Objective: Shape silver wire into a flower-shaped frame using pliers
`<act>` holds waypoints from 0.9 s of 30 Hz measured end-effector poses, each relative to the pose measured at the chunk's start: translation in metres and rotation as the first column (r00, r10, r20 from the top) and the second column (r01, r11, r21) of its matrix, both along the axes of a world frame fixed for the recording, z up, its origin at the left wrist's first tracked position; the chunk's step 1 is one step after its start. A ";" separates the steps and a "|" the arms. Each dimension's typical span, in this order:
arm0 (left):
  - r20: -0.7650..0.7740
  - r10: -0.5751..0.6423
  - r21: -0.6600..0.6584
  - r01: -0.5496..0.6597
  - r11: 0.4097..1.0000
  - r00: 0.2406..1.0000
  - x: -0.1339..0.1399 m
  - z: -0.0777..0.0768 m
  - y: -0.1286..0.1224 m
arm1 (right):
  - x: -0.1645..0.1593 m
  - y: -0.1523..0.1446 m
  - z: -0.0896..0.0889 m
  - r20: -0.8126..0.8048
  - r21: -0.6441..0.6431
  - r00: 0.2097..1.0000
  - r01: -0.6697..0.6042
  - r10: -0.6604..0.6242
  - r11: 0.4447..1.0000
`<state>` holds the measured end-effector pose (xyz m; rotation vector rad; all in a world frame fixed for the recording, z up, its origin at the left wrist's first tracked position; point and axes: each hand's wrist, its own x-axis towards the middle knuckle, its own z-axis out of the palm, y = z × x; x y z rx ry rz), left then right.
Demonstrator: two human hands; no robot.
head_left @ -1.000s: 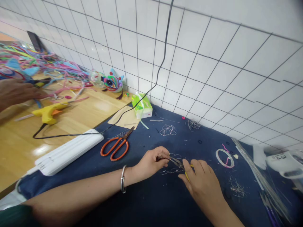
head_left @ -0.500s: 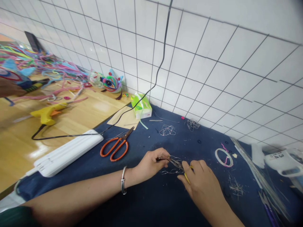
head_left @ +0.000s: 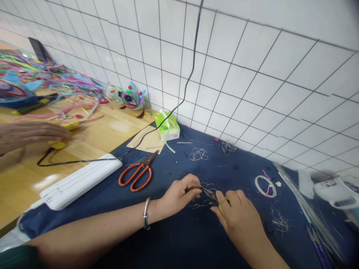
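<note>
My right hand [head_left: 235, 209] is closed around the yellow handles of a pair of pliers [head_left: 209, 193], whose dark jaws point left toward my other hand. Between thumb and fingers, my left hand [head_left: 183, 192] pinches a thin piece of wire [head_left: 193, 187] at the jaws' tip. Loops of fine wire [head_left: 206, 203] spread out around and below the pliers. How the jaws meet the wire is too small to tell. Red-handled scissors [head_left: 137, 175] lie to the left of my left hand on the dark blue cloth [head_left: 168, 231].
Tangled wire coils [head_left: 198, 154], a white ring [head_left: 265, 186] and wire scraps [head_left: 280, 222] lie about the cloth. Long wires [head_left: 311, 205] run along the right. At left are a power strip [head_left: 81, 181], a tissue pack [head_left: 167, 125] and another person's hand [head_left: 33, 135] at a yellow glue gun [head_left: 58, 144].
My hands have hardly moved and keep the same hold. The other person's hand has come down and right from the dark-handled tool to the glue gun.
</note>
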<state>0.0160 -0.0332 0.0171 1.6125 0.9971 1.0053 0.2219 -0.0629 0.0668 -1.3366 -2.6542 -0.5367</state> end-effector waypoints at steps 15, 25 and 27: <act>0.022 0.078 0.227 -0.081 0.970 0.997 -0.003 -0.001 0.002 | 0.002 -0.003 0.003 -0.033 -0.072 0.999 -0.004 0.001 0.997; 0.064 0.070 0.334 -0.088 0.938 0.995 -0.005 -0.005 0.003 | 0.003 -0.005 0.006 -0.119 -0.135 0.993 -0.013 -0.003 0.991; 0.086 0.063 0.348 -0.090 0.933 0.994 -0.005 -0.007 0.003 | 0.003 -0.005 0.007 -0.137 -0.154 0.990 -0.001 -0.021 0.988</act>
